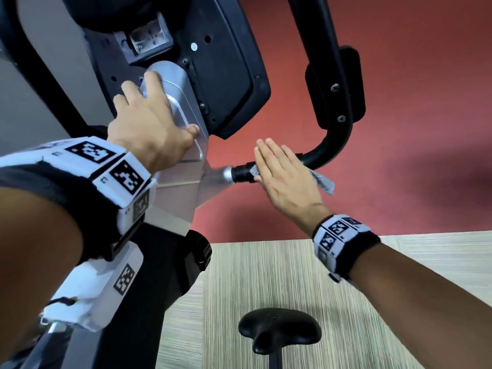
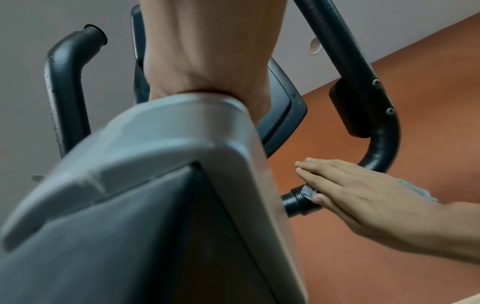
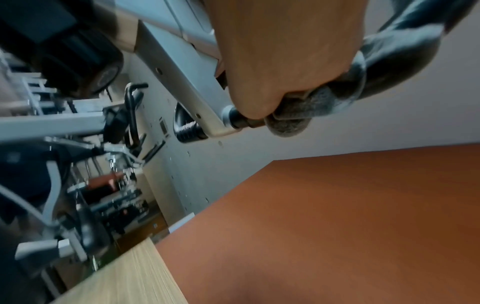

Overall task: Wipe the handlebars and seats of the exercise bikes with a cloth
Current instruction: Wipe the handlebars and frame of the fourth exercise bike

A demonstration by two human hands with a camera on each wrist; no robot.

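here right hand [image 1: 286, 174] fingers straight, together, pressing grey cloth [image 1: 323, 183] onto black handlebar [image 1: 323, 150].

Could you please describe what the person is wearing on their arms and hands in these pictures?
Both hands are bare, with no gloves or sleeves. The left wrist carries a black strap with white blocks printed with black square-patterned markers, plus a white box beneath the forearm bearing another marker, with thin wires at its rear end. The right wrist wears a similar black band with white marker blocks.
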